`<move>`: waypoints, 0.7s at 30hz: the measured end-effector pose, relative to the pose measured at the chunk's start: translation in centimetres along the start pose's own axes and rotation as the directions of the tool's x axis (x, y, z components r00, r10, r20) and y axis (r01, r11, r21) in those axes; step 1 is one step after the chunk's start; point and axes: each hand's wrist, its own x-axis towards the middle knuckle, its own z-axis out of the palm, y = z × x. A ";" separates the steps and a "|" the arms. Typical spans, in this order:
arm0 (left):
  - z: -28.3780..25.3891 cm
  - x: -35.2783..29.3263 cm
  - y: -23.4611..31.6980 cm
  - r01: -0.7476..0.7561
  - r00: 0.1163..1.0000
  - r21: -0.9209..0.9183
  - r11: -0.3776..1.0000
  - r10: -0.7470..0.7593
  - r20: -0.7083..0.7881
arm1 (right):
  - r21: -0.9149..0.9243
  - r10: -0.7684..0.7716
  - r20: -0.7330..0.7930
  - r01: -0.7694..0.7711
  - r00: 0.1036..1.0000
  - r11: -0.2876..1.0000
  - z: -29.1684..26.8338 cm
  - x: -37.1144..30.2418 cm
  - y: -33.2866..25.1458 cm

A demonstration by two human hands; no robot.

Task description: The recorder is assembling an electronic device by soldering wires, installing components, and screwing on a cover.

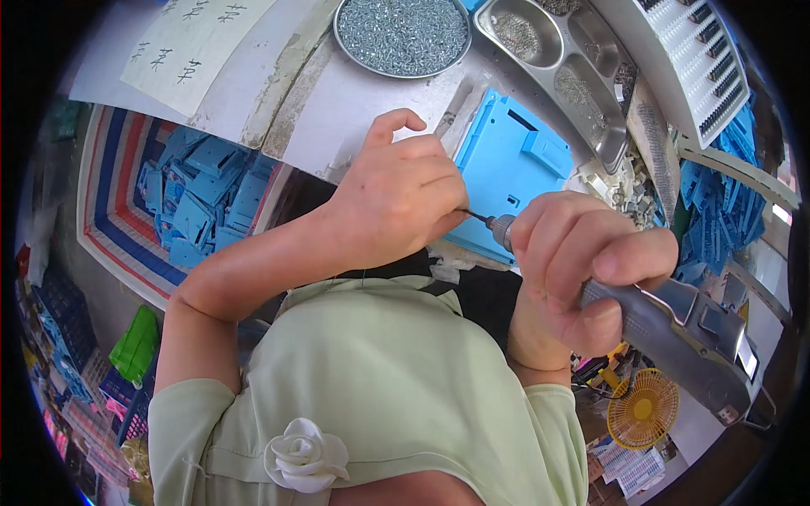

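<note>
My right hand (pixel 582 261) is wrapped around a grey electric screwdriver (pixel 692 329), which is tilted with its thin bit pointing left. The tip of the bit meets the fingers of my left hand (pixel 401 198). Those fingers are curled in, with one bent finger raised at the top. Whatever they may pinch at the bit is hidden. Just beyond both hands lies a light blue plastic panel (pixel 498 181) with a raised block and small slots, on the table's near edge.
A round dish (pixel 339 34) of small silvery screws sits at the back. To its right is a metal compartment tray (pixel 553 63) with small parts. A white rack (pixel 666 80) holds rows of pieces. At left, a striped bag (pixel 114 215) holds blue panels. A yellow fan (pixel 643 409) stands lower right.
</note>
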 end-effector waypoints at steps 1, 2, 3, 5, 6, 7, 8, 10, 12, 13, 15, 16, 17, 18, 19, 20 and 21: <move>-0.4 -0.2 0.1 -0.011 0.999 0.041 0.999 0.009 0.053 | 0.011 0.005 -0.007 -0.005 1.000 1.000 0.2 -0.2 0.0; -0.7 -0.1 0.2 0.009 1.000 0.035 0.999 -0.010 0.028 | 0.019 0.012 -0.013 -0.012 1.000 1.000 0.5 -0.6 0.0; -1.0 0.0 0.3 0.030 1.000 0.030 0.999 -0.030 0.001 | 0.028 0.017 -0.016 -0.017 1.000 0.999 0.7 -0.9 0.1; -2.1 0.0 -0.2 0.066 0.996 -0.011 0.998 -0.066 -0.054 | 0.033 0.028 -0.014 -0.028 1.000 0.999 1.3 -1.7 0.5; -3.0 -0.3 -1.3 0.077 0.993 -0.045 0.996 -0.081 -0.082 | 0.031 0.033 -0.010 -0.032 0.999 0.999 1.5 -2.1 0.8; -3.4 -0.5 -1.9 0.087 0.990 -0.081 0.993 -0.095 -0.109 | 0.019 0.036 -0.001 -0.036 0.999 0.999 1.6 -2.5 1.3; -3.3 -0.6 -2.0 0.079 0.989 -0.062 0.995 -0.086 -0.119 | -0.020 0.034 -0.004 -0.034 0.999 0.999 2.0 -2.7 1.6; -3.2 -0.9 -2.1 0.077 0.986 -0.019 0.997 -0.079 -0.148 | -0.088 0.038 -0.006 -0.039 0.999 0.995 2.9 -3.0 2.2; -2.5 -1.1 -2.5 0.088 0.980 -0.015 0.996 -0.090 -0.180 | -0.192 0.049 0.084 -0.032 0.995 0.981 3.1 -2.8 2.5; -2.0 -1.1 -2.8 0.093 0.977 -0.014 0.996 -0.094 -0.194 | -0.225 0.054 0.111 -0.027 0.992 0.974 3.3 -2.8 2.5; -1.0 -0.2 -2.9 0.040 0.976 -0.005 0.999 -0.040 -0.213 | -0.228 0.039 0.084 -0.019 0.996 0.974 3.2 -3.1 3.0; -0.4 0.3 -2.8 0.012 0.975 0.002 1.000 -0.011 -0.221 | -0.223 0.052 0.089 -0.031 0.995 0.974 2.8 -3.2 2.8; 0.2 0.7 -2.5 -0.016 0.980 -0.010 1.000 0.013 -0.197 | -0.213 0.067 0.098 -0.045 0.993 0.976 2.4 -3.3 2.6; 0.9 1.5 -2.1 -0.055 0.984 -0.036 0.998 0.048 -0.174 | -0.216 0.109 0.121 -0.081 0.987 0.973 1.2 -2.9 1.1; 1.5 2.4 -1.8 -0.105 0.984 -0.061 0.993 0.095 -0.151 | -0.173 0.064 0.056 -0.053 0.996 0.984 0.3 -2.8 -0.1; 1.8 3.3 -1.4 -0.132 0.988 -0.087 0.987 0.124 -0.094 | -0.131 0.017 -0.007 -0.018 1.000 0.991 -0.6 -2.7 -1.3; 2.4 3.9 -0.7 -0.155 0.988 -0.125 0.980 0.152 -0.030 | -0.119 -0.049 -0.122 0.034 0.991 0.992 -1.6 -3.4 -2.3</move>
